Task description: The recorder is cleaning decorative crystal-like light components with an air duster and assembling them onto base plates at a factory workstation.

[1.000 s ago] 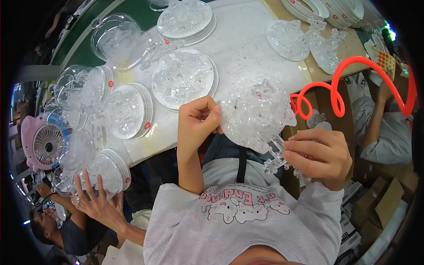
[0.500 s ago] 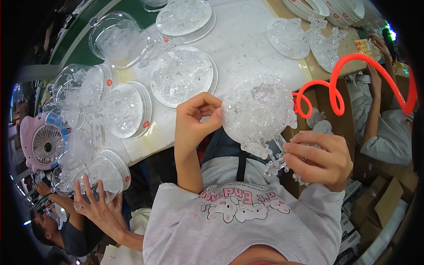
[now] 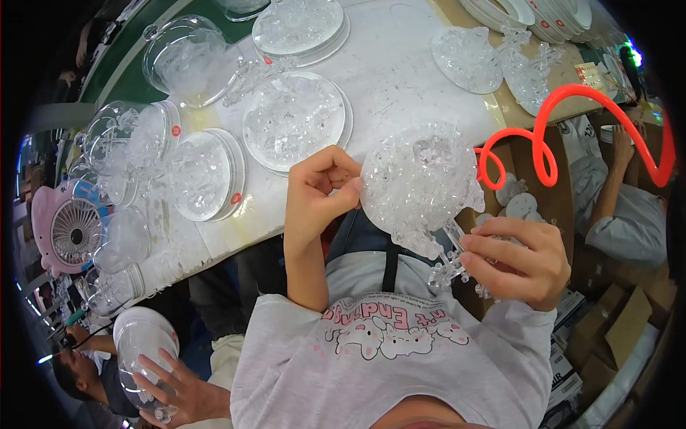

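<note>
A round clear plastic disc, covered in glittering crystal-like lumps, is held up in front of my shirt at the table's near edge. My left hand pinches its left rim between thumb and fingers. At its lower right, my right hand closes around clear plastic sprigs with small branching ends. These sprigs touch or overlap the disc's lower edge; whether they are joined to it I cannot tell. The right fingers hide part of them.
Similar discs on white round bases and clear domes stand on the white table. A red coiled hose hangs at right, above an open carton. At lower left a co-worker's hand holds a domed piece. A pink fan stands far left.
My hands and the disc have hardly moved. At lower left, the co-worker has drawn a domed piece with a white base off the table edge. At right, another person's arm has dropped lower.
</note>
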Demonstrator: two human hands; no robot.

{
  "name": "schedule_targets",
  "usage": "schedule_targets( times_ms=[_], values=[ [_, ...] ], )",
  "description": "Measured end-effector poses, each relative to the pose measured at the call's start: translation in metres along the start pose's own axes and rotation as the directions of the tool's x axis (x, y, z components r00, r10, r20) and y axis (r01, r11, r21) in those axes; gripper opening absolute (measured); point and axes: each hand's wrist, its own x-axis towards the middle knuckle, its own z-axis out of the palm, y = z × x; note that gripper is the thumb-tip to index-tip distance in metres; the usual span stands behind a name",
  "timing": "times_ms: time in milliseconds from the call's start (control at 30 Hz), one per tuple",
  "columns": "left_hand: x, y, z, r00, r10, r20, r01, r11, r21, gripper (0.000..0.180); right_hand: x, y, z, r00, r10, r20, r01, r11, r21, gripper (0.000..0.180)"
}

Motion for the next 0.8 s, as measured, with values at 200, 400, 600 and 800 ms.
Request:
schedule_targets(
  times_ms=[200, 400, 600, 800],
  values=[
    [0.0010, 0.0014, -0.0010, 0.997, -0.048, -0.054, 0.053, 0.995, 0.083, 0.003, -0.0033, -0.0011, 0.0066, 1.000, -0.006, -0.010, 0.006, 0.998, 0.059, 0.019],
    [-0.0013, 0.0011, 0.0037, 0.999, -0.005, -0.054, 0.006, 1.000, 0.016, 0.003, -0.0002, 0.0000, 0.0041, 1.000, -0.001, -0.006, 0.002, 1.000, 0.024, 0.019],
    [-0.0055, 0.0001, 0.0033, 0.999, -0.006, -0.038, 0.007, 1.000, 0.021, 0.011, -0.0003, -0.0002, 0.0033, 0.999, 0.014, -0.030, -0.014, 1.000, 0.026, 0.019],
    [-0.0089, 0.0029, 0.0052, 0.999, 0.014, -0.040, -0.012, 0.999, 0.044, 0.019, -0.0010, -0.0019, 0.0013, 0.998, 0.039, -0.057, -0.039, 0.999, 0.001, 0.018]
  ],
)
